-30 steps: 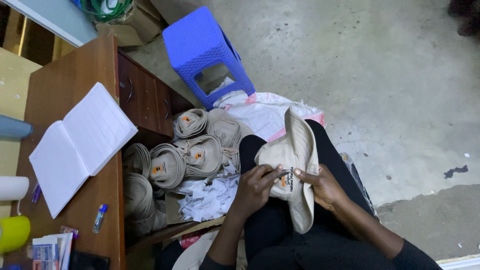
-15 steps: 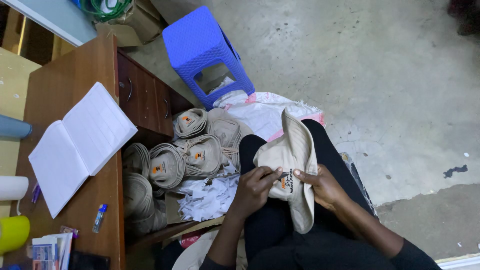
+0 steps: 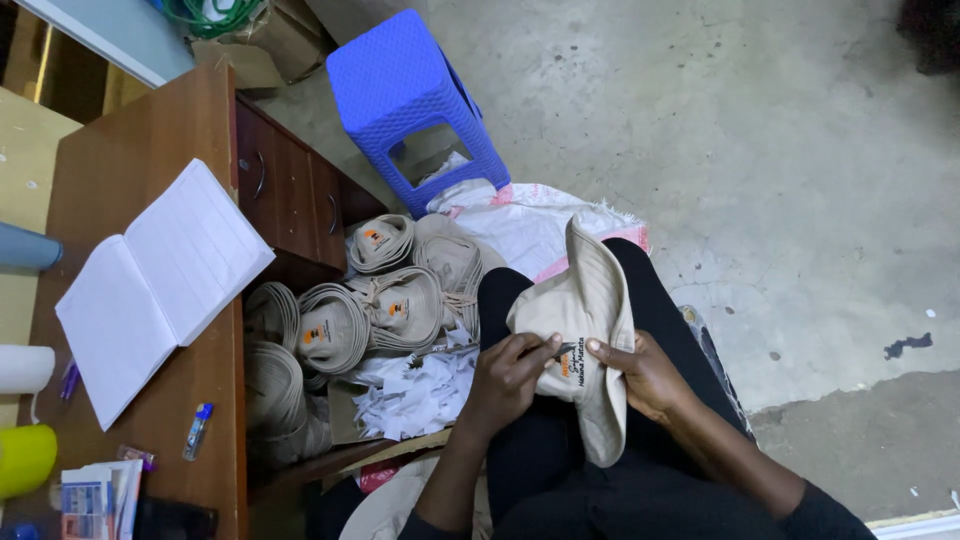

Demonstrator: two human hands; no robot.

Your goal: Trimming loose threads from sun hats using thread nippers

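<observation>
A beige brimmed hat (image 3: pixel 580 340) lay across the person's lap, well apart from the desk (image 3: pixel 130 170). The left hand (image 3: pixel 510 375) pinched a small dark tool against the embroidered patch on the crown; what kind of tool could not be told. The right hand (image 3: pixel 645 375) was clamped on the brim beside it, holding the cloth flat. To work cleanly, it seemed wise to keep the fabric taut and the tool shallow, away from the stitching. Finished hats (image 3: pixel 385 290) were stacked by the left knee.
</observation>
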